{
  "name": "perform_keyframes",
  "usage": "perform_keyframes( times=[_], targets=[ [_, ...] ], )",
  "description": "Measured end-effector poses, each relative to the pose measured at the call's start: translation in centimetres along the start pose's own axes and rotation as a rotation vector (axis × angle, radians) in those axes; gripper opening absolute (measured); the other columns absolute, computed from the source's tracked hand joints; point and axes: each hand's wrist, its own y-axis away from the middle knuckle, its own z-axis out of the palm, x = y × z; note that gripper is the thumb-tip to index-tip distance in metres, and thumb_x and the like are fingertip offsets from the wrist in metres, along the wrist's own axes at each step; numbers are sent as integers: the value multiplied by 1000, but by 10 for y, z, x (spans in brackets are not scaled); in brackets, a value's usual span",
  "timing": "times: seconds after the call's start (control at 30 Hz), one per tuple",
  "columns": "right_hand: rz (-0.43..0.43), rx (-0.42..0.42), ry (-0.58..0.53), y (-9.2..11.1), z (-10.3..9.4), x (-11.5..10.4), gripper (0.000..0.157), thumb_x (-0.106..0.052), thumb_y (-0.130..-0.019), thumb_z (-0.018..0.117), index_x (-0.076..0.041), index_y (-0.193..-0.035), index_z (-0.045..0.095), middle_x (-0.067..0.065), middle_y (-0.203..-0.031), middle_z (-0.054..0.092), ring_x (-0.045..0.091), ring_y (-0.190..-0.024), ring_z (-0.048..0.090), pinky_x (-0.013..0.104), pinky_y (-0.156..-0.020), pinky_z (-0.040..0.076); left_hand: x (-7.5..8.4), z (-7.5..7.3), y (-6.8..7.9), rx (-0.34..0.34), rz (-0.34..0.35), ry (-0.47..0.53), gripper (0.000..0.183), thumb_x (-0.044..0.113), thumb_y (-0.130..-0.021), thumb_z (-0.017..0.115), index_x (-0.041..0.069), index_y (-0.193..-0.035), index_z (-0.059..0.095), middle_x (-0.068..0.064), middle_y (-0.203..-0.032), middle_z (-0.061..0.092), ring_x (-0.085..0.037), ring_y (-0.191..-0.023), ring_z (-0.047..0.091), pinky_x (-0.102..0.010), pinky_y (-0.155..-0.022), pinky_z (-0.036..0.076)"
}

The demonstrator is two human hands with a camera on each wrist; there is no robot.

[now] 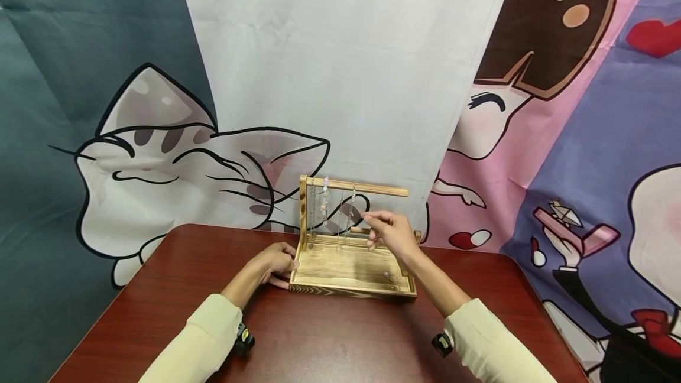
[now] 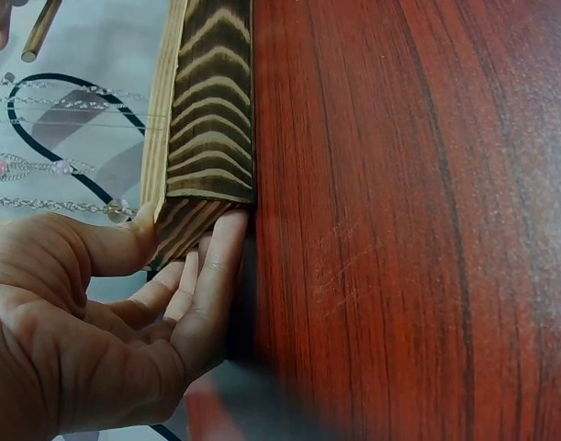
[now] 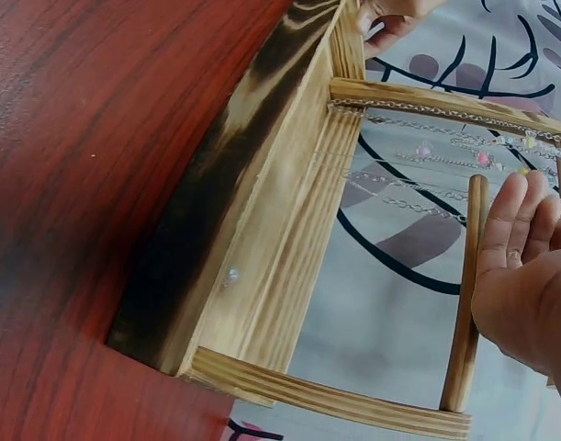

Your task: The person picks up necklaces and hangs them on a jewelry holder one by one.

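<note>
A wooden jewelry stand (image 1: 346, 265) has a shallow tray base, an upright post at left and a top bar (image 1: 372, 189). From the bar hang silver chains (image 1: 313, 205), a pastel beaded strand (image 1: 325, 197) and a fine necklace (image 1: 352, 203). My left hand (image 1: 276, 260) grips the tray's left front corner, thumb on the rim and fingers underneath, as the left wrist view shows (image 2: 106, 312). My right hand (image 1: 391, 234) is raised just right of the fine necklace, fingers fairly straight (image 3: 528, 248); its thumb is hidden in the right wrist view.
A small shiny bead-like piece (image 1: 386, 275) lies in the tray's right front part. A shorter wooden rod (image 3: 470, 294) sticks out beside my right hand. The stand sits on a reddish-brown table (image 1: 330, 336), before a printed cloth backdrop (image 1: 340, 75).
</note>
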Motion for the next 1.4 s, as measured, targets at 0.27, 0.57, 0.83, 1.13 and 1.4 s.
perform_keyframes(
  times=[0.27,0.57,0.83,1.13,1.4],
  targets=[
    [-40,-45,59,7,-3,6,39,-11,-112,68,13,-142,68,5,-82,78,17,-77,81,33,-72,73,0,0,-1,-1,1,0,35,-2,-105,64,-4,-138,53,-21,-107,71,-26,-89,73,-46,-73,74],
    [-46,-72,126,15,-12,22,35,-9,-111,68,13,-138,70,27,-107,83,16,-87,84,47,-88,74,-1,0,-2,-4,1,0,34,-1,-106,64,-4,-138,53,-20,-106,71,-26,-88,73,-45,-72,74],
    [-46,-49,197,26,-11,35,34,-10,-112,67,14,-135,72,32,-117,81,26,-99,86,40,-90,73,-1,0,-1,-2,0,0,36,-2,-105,64,-4,-138,53,-21,-106,71,-27,-90,73,-45,-73,74],
    [-49,58,401,36,4,54,26,-9,-108,71,5,-128,81,23,-124,83,32,-110,82,50,-98,71,-2,1,-3,-6,-4,-2,36,-1,-105,64,-3,-139,53,-20,-105,72,-25,-87,72,-45,-72,74],
    [-61,83,660,40,19,66,47,-25,-107,71,-1,-147,72,25,-140,77,43,-130,75,65,-117,58,-2,1,-1,-5,7,-1,36,0,-105,65,-4,-138,53,-21,-106,73,-24,-87,73,-44,-71,74]
  ],
)
